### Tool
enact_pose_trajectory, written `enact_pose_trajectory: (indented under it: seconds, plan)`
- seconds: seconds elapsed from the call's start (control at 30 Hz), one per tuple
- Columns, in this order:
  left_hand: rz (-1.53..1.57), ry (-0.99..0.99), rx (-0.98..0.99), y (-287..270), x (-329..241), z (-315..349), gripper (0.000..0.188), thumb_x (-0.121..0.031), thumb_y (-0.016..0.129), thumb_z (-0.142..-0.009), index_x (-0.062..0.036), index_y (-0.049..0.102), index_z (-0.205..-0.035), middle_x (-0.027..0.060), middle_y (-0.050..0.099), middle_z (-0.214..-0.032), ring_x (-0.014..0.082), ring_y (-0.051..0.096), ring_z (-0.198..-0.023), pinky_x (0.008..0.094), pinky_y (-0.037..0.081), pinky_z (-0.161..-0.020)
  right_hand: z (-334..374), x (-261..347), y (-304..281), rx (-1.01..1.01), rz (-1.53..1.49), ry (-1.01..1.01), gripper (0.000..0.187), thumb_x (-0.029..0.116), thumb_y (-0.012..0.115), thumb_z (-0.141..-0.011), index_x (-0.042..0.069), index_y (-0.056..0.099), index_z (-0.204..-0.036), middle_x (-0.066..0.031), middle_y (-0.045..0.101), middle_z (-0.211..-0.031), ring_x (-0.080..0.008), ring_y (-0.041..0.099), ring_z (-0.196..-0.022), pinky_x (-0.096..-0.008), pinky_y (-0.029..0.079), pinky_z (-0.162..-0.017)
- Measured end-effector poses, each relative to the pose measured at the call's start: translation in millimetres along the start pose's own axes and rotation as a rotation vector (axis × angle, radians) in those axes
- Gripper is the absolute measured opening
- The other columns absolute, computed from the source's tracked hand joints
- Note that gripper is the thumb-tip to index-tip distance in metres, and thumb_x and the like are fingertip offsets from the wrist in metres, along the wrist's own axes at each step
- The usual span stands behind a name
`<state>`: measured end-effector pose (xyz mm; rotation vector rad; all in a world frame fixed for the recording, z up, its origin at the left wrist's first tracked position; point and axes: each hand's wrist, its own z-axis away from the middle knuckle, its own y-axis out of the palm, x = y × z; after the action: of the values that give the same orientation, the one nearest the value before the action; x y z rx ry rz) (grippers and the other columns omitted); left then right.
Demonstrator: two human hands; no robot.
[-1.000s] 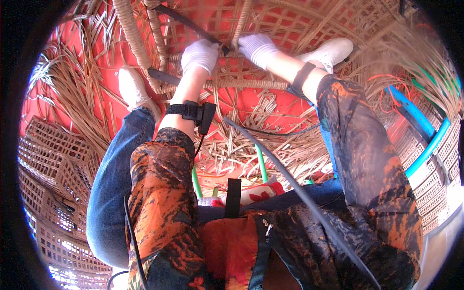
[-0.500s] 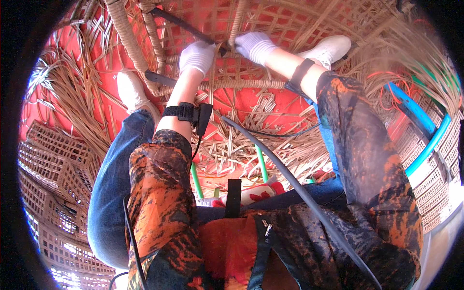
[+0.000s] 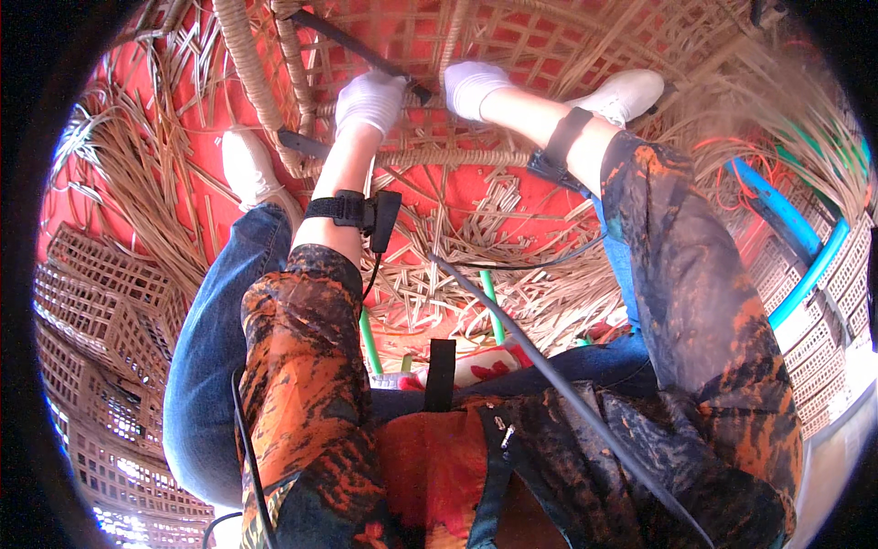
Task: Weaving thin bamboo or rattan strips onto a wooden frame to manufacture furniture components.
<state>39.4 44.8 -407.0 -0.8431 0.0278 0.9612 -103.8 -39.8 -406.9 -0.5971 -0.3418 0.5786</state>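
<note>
A woven rattan piece (image 3: 530, 46) with open lattice and cane-wrapped bars lies between my feet, at the top of the view. My left hand (image 3: 370, 102), in a white ribbed glove, is closed over its lower part, beside a dark flat strip (image 3: 352, 44) that slants across the lattice. My right hand (image 3: 476, 89), gloved the same way, curls close to an upright wrapped bar (image 3: 453, 37). The fingertips of both hands are turned away, so what they grip is hidden. Below them runs a wrapped lower bar (image 3: 457, 158).
Loose cane strips (image 3: 137, 174) spread over the red floor (image 3: 402, 188), with cut scraps (image 3: 503, 215) below the lattice. Woven baskets (image 3: 110, 284) stack at the left. A blue curved band (image 3: 809, 274) lies at the right. My white shoes (image 3: 626, 94) flank the work; a grey cable (image 3: 567, 384) crosses my lap.
My right hand has shifted slightly left and down, with its wrist more bent. My left hand has tilted a little, and a cane strip beside it no longer shows.
</note>
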Motion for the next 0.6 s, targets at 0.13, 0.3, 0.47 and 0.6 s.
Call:
enact_pose_trajectory:
  seconds: [0.13, 0.3, 0.47, 0.6]
  plan:
    - [0.071, -0.020, -0.016, -13.7, 7.7, -0.5, 0.046, -0.049, 0.056, -0.080, -0.0113, 0.067, -0.105, 0.0146, 0.066, -0.102, 0.0322, 0.061, -0.099, 0.0376, 0.046, -0.088, -3.2, -2.8, 12.7, 0.205, 0.128, -0.317, 0.024, 0.017, 0.054, -0.077, 0.001, 0.070, -0.085, -0.0223, 0.066, -0.090, -0.0366, 0.065, -0.083, -0.0424, 0.052, -0.071]
    - [-0.022, -0.022, 0.017, -34.6, -37.5, 23.5, 0.054, -0.056, 0.054, -0.080, -0.0101, 0.068, -0.103, 0.0165, 0.066, -0.102, 0.0321, 0.061, -0.100, 0.0393, 0.046, -0.088, 52.6, 12.4, 15.0, 0.080, -0.072, -0.552, 0.022, 0.019, 0.054, -0.078, 0.005, 0.069, -0.068, -0.0184, 0.064, -0.068, -0.0348, 0.063, -0.063, -0.0419, 0.051, -0.061]
    - [-0.215, 0.030, 0.155, 16.6, -40.1, 15.4, 0.040, -0.042, 0.063, -0.078, -0.0108, 0.069, -0.101, 0.0175, 0.065, -0.103, 0.0316, 0.062, -0.099, 0.0394, 0.048, -0.088, 102.1, 45.8, -7.1, 0.224, -0.278, -0.506, 0.025, 0.025, 0.054, -0.082, 0.002, 0.064, -0.083, -0.0191, 0.063, -0.079, -0.0350, 0.062, -0.076, -0.0435, 0.049, -0.070]
    - [-0.186, -0.047, 0.100, 24.4, -25.8, 9.1, 0.033, -0.038, 0.061, -0.079, -0.0156, 0.069, -0.101, 0.0153, 0.066, -0.102, 0.0322, 0.063, -0.097, 0.0411, 0.049, -0.086, 91.4, 18.8, -42.1, 0.433, -0.447, -0.427, 0.021, 0.019, 0.053, -0.082, 0.002, 0.064, -0.090, -0.0200, 0.065, -0.088, -0.0341, 0.062, -0.086, -0.0432, 0.048, -0.077]
